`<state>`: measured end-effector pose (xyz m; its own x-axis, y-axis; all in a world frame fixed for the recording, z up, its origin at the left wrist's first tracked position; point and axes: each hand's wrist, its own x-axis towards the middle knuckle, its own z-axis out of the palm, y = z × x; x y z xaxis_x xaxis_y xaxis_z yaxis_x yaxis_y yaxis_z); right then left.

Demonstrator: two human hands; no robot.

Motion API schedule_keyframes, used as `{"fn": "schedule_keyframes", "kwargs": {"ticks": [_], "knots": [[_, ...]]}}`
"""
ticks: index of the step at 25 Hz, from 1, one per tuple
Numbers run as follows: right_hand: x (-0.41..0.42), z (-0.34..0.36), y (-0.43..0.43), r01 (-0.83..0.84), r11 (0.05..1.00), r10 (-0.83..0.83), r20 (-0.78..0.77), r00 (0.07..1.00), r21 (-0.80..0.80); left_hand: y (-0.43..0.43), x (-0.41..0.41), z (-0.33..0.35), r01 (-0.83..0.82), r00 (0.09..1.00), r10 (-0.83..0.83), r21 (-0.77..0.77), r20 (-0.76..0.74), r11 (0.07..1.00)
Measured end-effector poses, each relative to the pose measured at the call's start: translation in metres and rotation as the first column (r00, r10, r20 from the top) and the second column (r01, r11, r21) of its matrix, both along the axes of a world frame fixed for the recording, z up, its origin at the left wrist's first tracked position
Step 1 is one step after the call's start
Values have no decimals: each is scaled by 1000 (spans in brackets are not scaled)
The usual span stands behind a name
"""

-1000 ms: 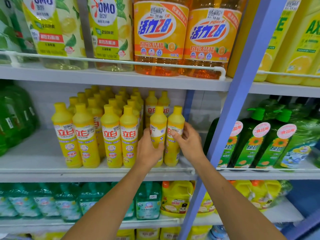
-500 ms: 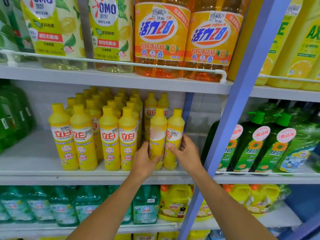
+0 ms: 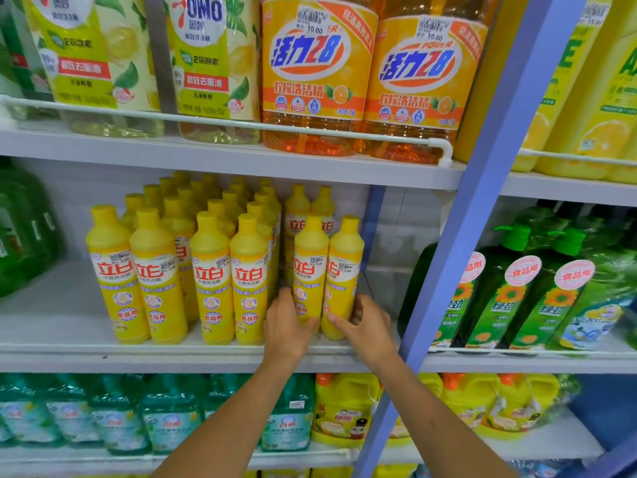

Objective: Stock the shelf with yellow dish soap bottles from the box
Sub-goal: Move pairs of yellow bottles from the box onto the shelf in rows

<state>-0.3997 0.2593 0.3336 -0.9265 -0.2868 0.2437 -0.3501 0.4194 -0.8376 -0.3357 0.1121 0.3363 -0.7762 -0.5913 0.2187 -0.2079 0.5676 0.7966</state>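
Observation:
Several yellow dish soap bottles (image 3: pixel 210 277) stand in rows on the middle shelf (image 3: pixel 172 353). At the right end of the front row two more stand upright side by side. My left hand (image 3: pixel 286 326) grips the lower part of the left one (image 3: pixel 310 267). My right hand (image 3: pixel 365 326) grips the base of the right one (image 3: pixel 344 270). Both bottles rest on the shelf near its front edge. The box is not in view.
A blue upright post (image 3: pixel 458 236) stands just right of my right hand. Green pump bottles (image 3: pixel 517 291) fill the shelf beyond it. Large orange detergent bottles (image 3: pixel 317 74) sit on the shelf above. Green and yellow jugs (image 3: pixel 344 408) stand below.
Both hands slid down from the bottles' middles to their lower parts. The two bottles' labels now face forward. The camera tilted slightly up.

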Motion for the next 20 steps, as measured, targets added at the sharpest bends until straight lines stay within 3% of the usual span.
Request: {"fn": "schedule_keyframes", "kwargs": {"ticks": [4,10,20], "knots": [[-10,5,-8,-70,997,68,58,996,31,8,-8,3,-108,993,110,-47,34,993],[-22,6,-23,6,973,-20,59,998,230,10,-34,10,-225,966,228,-35,122,974],[-57,-13,-63,89,990,-102,125,987,105,-6,-75,-12,-273,960,269,57,71,960]]}}
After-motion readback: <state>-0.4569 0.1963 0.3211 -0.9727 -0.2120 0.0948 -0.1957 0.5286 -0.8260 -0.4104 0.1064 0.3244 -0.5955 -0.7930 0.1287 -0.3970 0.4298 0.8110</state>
